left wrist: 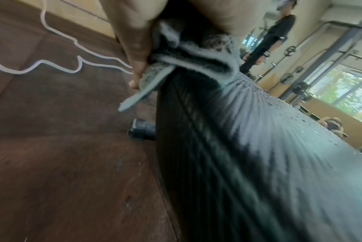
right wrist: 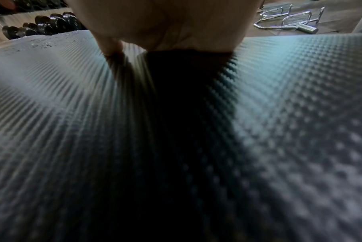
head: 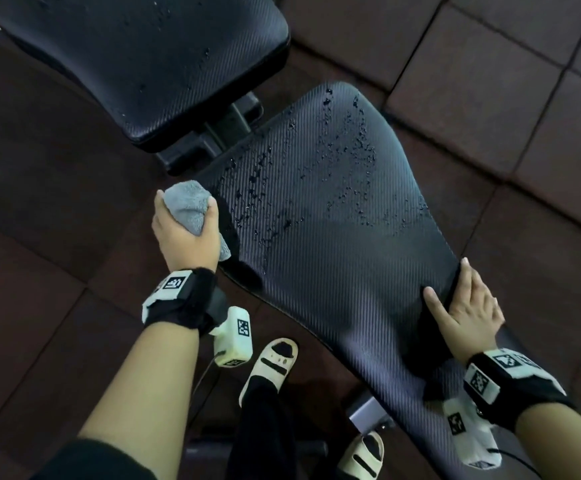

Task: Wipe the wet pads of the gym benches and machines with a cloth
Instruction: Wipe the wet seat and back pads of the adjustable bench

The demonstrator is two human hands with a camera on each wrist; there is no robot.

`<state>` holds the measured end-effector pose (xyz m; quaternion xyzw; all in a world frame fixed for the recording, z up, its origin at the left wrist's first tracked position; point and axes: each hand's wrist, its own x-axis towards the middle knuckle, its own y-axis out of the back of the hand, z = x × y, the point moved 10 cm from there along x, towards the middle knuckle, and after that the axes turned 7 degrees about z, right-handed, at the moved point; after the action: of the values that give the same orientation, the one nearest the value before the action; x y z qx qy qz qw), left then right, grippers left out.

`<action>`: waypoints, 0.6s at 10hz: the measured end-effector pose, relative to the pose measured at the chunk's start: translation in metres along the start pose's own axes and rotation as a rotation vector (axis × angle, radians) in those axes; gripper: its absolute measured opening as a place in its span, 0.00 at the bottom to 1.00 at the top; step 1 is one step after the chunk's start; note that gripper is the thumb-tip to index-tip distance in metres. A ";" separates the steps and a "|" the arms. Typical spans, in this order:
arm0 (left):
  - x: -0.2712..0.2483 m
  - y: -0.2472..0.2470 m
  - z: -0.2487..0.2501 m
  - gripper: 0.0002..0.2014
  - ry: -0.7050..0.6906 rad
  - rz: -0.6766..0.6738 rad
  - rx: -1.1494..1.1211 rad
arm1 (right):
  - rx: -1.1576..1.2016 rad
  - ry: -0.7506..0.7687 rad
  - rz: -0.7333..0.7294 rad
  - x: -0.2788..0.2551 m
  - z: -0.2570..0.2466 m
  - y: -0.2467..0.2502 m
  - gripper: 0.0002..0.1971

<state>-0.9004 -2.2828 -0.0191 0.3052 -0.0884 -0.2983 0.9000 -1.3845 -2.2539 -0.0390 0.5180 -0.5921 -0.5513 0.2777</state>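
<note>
A long black textured bench pad (head: 337,237) runs across the middle of the head view, with water droplets (head: 348,143) scattered over its far half. My left hand (head: 185,230) grips a bunched grey cloth (head: 188,206) at the pad's left edge; the cloth (left wrist: 188,55) hangs over that edge in the left wrist view. My right hand (head: 466,306) rests flat on the pad's right edge, thumb on top, fingers straight. A second black pad (head: 143,60) lies beyond, also spotted with drops. The right wrist view shows the pad (right wrist: 72,114) close up under my palm.
Brown rubber floor tiles (head: 490,81) surround the bench. My feet in white slippers (head: 271,365) stand below the pad. A person in black (left wrist: 273,37) stands beyond the bench near racks. Weight plates (right wrist: 43,24) and a chrome bar attachment (right wrist: 287,21) lie on the floor.
</note>
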 end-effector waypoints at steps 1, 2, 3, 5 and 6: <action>0.011 -0.013 0.033 0.41 -0.173 -0.012 0.234 | -0.001 -0.001 -0.004 0.001 0.000 -0.001 0.51; -0.002 -0.051 0.067 0.39 -0.379 -0.177 0.517 | 0.008 0.001 -0.010 0.001 0.001 -0.002 0.51; -0.047 -0.081 0.089 0.39 -0.584 -0.359 0.612 | 0.009 -0.009 -0.029 0.000 0.004 -0.003 0.51; -0.127 -0.053 0.060 0.32 -0.729 -0.517 0.570 | 0.003 -0.025 -0.067 0.001 0.006 -0.005 0.52; -0.118 -0.026 0.032 0.32 -0.632 -0.513 0.545 | 0.003 -0.027 -0.068 0.001 0.006 -0.005 0.52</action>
<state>-1.0192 -2.2454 -0.0062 0.4361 -0.3543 -0.5543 0.6140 -1.3882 -2.2524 -0.0458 0.5309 -0.5788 -0.5663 0.2501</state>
